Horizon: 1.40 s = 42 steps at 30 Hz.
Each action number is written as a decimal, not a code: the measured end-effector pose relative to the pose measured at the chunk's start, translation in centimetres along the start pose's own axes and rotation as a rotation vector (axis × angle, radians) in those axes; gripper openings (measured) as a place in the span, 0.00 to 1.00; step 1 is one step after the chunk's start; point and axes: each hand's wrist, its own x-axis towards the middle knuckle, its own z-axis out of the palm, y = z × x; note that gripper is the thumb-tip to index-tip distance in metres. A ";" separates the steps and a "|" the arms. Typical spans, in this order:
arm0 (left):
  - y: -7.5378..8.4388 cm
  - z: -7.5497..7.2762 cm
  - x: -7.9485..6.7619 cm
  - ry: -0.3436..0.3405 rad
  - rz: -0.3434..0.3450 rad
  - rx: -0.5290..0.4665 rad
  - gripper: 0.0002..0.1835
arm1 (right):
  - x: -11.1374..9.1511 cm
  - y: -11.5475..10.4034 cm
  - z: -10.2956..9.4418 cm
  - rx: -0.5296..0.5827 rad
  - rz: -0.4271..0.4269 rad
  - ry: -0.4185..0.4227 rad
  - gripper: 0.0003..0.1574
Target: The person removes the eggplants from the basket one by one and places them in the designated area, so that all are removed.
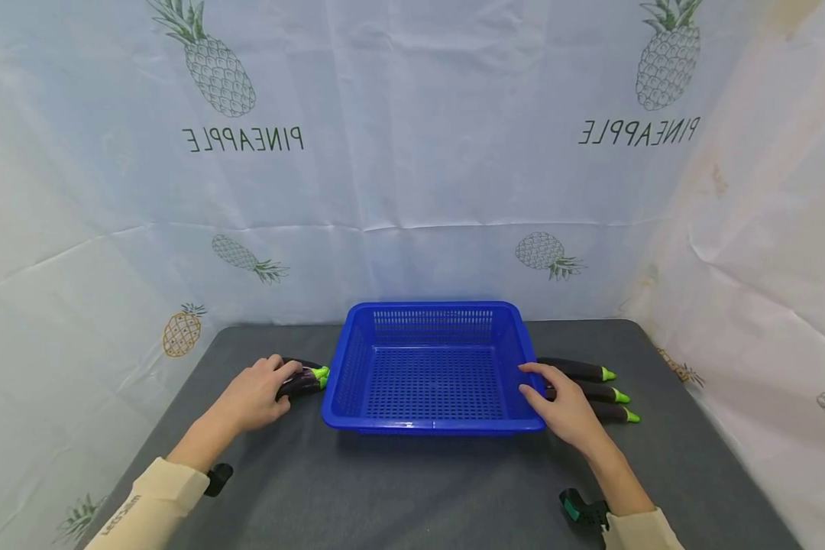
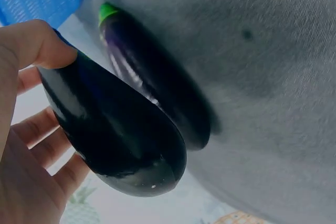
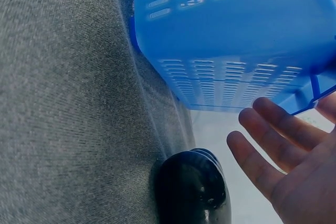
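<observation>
My left hand (image 1: pixel 260 393) grips a dark purple eggplant (image 2: pixel 115 124), its thumb near the narrow stem end and its fingers around the other side. A second eggplant (image 2: pixel 152 77) with a green cap lies on the table right beside it. Farther right, a blue plastic basket (image 1: pixel 433 425) stands upright, its slotted bottom bare. My right hand (image 1: pixel 565 405) is at the basket's right rim, thumb and index finger reaching over the edge. In the right wrist view its other fingers (image 3: pixel 257 163) are loosely extended outside the basket wall.
Several more eggplants (image 1: pixel 587 391) lie side by side right of the basket, green caps pointing right, partly behind my right hand. A dark grey cloth (image 1: pixel 440 493) covers the table. White pineapple-print curtains (image 1: pixel 440 176) hang at the back and both sides.
</observation>
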 end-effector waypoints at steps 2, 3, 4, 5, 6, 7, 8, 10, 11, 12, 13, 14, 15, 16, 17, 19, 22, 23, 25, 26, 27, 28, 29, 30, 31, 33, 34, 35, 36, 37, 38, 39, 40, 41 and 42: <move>0.0 0.6 0.0 0.002 0.001 0.001 0.25 | 0.0 0.0 0.0 -0.001 0.001 0.001 0.26; 0.0 0.8 0.0 0.006 0.004 0.001 0.25 | 0.0 0.0 0.0 -0.001 0.002 0.000 0.26; 0.0 1.1 0.0 0.012 0.010 0.001 0.24 | 0.0 0.0 0.0 -0.001 0.003 0.000 0.26; 0.1 1.3 0.0 0.018 0.014 0.004 0.24 | 0.0 0.0 0.0 -0.001 0.004 0.000 0.26; 0.0 1.5 -0.1 0.023 0.016 0.007 0.24 | 0.0 0.1 0.0 -0.001 0.004 0.000 0.26; 0.0 1.8 -0.1 0.024 0.019 0.011 0.24 | 0.0 0.1 0.1 -0.001 0.005 0.000 0.26; 0.0 2.0 -0.1 0.022 0.021 0.015 0.24 | -0.1 0.1 0.1 -0.001 0.005 0.000 0.26; 0.0 2.4 -0.2 0.014 0.021 0.017 0.24 | -0.1 0.2 0.1 -0.001 0.004 0.001 0.26; -0.1 2.6 -0.2 0.009 0.017 0.014 0.24 | -0.1 0.2 0.1 -0.001 0.003 0.002 0.26; -0.1 2.8 -0.3 0.004 0.013 0.016 0.24 | -0.1 0.2 0.1 -0.001 0.002 0.003 0.26; -0.1 3.0 -0.3 0.001 0.010 0.018 0.24 | -0.1 0.2 0.1 -0.001 0.000 0.004 0.26; -0.1 3.2 -0.3 -0.001 0.007 0.021 0.24 | -0.1 0.2 0.1 -0.001 -0.001 0.004 0.26; 0.0 3.3 -0.3 -0.005 0.002 0.024 0.25 | -0.1 0.2 0.1 -0.002 -0.002 0.005 0.26; 0.0 3.4 -0.4 -0.010 -0.003 0.031 0.25 | -0.1 0.2 0.1 -0.003 -0.002 0.005 0.26; 0.1 3.6 -0.4 -0.015 -0.005 0.041 0.25 | -0.1 0.2 0.1 -0.003 -0.001 0.005 0.26; 0.2 3.8 -0.4 -0.022 -0.015 0.057 0.25 | -0.1 0.1 0.0 -0.003 0.004 0.002 0.26; 0.3 4.2 -0.4 -0.029 -0.029 0.064 0.26 | -0.1 0.1 0.0 -0.004 0.013 0.000 0.26; 0.2 4.4 -0.4 -0.027 -0.032 0.064 0.26 | -0.2 0.1 0.0 -0.003 0.015 0.000 0.26; 0.2 4.6 -0.4 -0.019 -0.040 0.060 0.27 | -0.2 0.1 0.0 -0.002 0.018 -0.001 0.26; 0.2 4.7 -0.4 -0.013 -0.043 0.058 0.27 | -0.2 0.1 0.0 -0.002 0.017 -0.001 0.26; 0.2 4.8 -0.4 -0.005 -0.046 0.058 0.27 | -0.2 0.1 0.0 -0.001 0.016 -0.001 0.26; 0.2 4.9 -0.4 0.004 -0.049 0.060 0.27 | -0.2 0.1 0.0 0.000 0.016 -0.002 0.26; 0.2 4.9 -0.4 0.016 -0.052 0.061 0.27 | -0.2 0.1 0.0 0.001 0.016 -0.002 0.26; 0.2 4.9 -0.4 0.028 -0.055 0.062 0.27 | -0.2 0.1 0.0 0.000 0.016 -0.002 0.26; 0.3 5.0 -0.4 0.042 -0.057 0.062 0.26 | -0.2 0.1 0.0 0.000 0.015 -0.002 0.26; 0.3 5.0 -0.4 0.062 -0.063 0.061 0.26 | -0.2 0.1 0.0 0.000 0.014 -0.002 0.26; 0.4 5.0 -0.4 0.070 -0.064 0.059 0.25 | -0.2 0.0 -0.1 -0.002 0.014 -0.001 0.26; 0.4 4.9 -0.3 0.079 -0.063 0.056 0.25 | -0.3 0.0 -0.1 -0.004 0.013 0.000 0.26; 0.5 4.9 -0.3 0.086 -0.061 0.054 0.24 | -0.3 0.0 -0.1 -0.005 0.012 -0.001 0.26; 0.5 4.9 -0.3 0.094 -0.059 0.052 0.23 | -0.3 0.0 -0.2 -0.008 0.012 -0.001 0.27; 0.6 4.8 -0.3 0.100 -0.057 0.050 0.23 | -0.3 -0.1 -0.2 -0.011 0.012 -0.002 0.27; 0.7 4.7 -0.2 0.109 -0.054 0.048 0.22 | -0.3 -0.1 -0.2 -0.013 0.012 -0.005 0.28; 0.7 4.7 -0.2 0.117 -0.051 0.045 0.21 | -0.3 -0.1 -0.3 -0.016 0.013 -0.009 0.28; 0.8 4.6 -0.1 0.125 -0.049 0.039 0.21 | -0.3 -0.2 -0.4 -0.016 0.015 -0.015 0.30; 0.9 4.4 -0.1 0.133 -0.048 0.032 0.20 | -0.3 -0.2 -0.4 -0.013 0.021 -0.022 0.31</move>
